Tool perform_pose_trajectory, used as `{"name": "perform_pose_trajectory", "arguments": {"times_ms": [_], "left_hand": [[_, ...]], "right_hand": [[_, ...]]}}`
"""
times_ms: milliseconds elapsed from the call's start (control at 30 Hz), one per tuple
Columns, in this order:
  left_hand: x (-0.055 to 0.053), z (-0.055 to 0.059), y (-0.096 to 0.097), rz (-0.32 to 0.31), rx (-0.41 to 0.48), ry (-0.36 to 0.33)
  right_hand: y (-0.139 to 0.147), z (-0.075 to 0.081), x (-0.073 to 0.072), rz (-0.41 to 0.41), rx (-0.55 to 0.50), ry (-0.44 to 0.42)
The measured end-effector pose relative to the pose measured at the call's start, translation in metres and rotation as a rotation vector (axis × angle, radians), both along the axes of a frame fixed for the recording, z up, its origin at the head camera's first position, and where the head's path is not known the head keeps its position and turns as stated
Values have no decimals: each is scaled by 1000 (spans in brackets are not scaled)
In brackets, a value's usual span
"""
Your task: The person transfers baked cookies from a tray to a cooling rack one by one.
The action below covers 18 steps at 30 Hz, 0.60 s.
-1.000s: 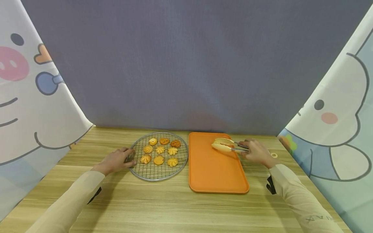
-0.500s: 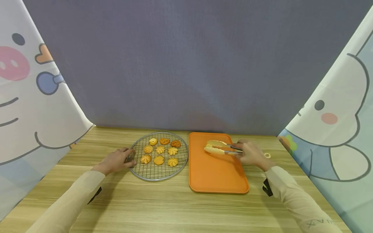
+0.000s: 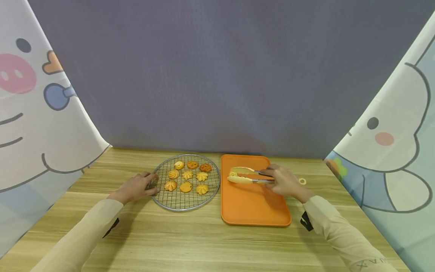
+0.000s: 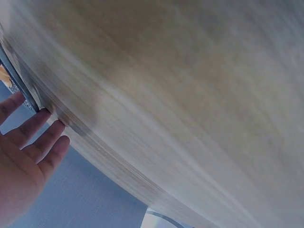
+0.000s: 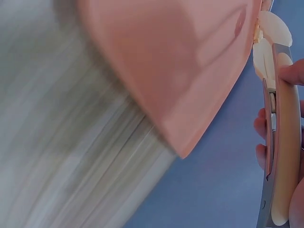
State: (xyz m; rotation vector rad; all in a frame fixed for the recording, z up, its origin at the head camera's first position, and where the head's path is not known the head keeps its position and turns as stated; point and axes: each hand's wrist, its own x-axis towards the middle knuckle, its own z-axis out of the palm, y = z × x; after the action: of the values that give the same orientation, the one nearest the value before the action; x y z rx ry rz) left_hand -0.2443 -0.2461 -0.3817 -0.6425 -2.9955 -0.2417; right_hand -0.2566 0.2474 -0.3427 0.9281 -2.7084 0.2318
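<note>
My right hand (image 3: 287,183) grips a pair of metal tongs (image 5: 285,137) with cream-coloured tips, held above the orange tray (image 3: 255,207). A small yellow cookie (image 3: 232,174) sits between the tips, partly hidden by them. Behind the hand, the pale pull ring (image 3: 302,181) of the tongs shows. On the left, a round wire cooling rack (image 3: 183,204) bears several cookies (image 3: 187,174), set out in rows. My left hand (image 3: 136,187) rests at the left rim of this rack, thumb and fingertips right at the edge; in the left wrist view its fingers (image 4: 50,142) are spread and nearly straight.
The rack and tray stand side by side on a wooden table (image 3: 176,241), the rack's right rim close to the tray's left edge. A grey-blue partition (image 3: 217,75) rises along the table's back edge, and cartoon-printed sheets (image 3: 401,124) hang at both sides.
My right hand has moved left with the tongs and the cookie, from the tray's right side toward its left edge. The left hand and rack stay where they were.
</note>
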Motion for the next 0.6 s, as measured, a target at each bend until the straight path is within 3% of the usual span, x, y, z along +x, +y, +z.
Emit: {"name": "perform_pose_trajectory", "arguments": {"times_ms": [200,433,600], "left_hand": [[-2,-2,-2,-1,1,-3],[-3,-6,-3,-38,17,52],[-2,-2,-2,-17,14,13]], "right_hand": [[-19,4,5,42,20,33],[-38,7,11,89,35,62],[-48,8,12,146,30,86]]}}
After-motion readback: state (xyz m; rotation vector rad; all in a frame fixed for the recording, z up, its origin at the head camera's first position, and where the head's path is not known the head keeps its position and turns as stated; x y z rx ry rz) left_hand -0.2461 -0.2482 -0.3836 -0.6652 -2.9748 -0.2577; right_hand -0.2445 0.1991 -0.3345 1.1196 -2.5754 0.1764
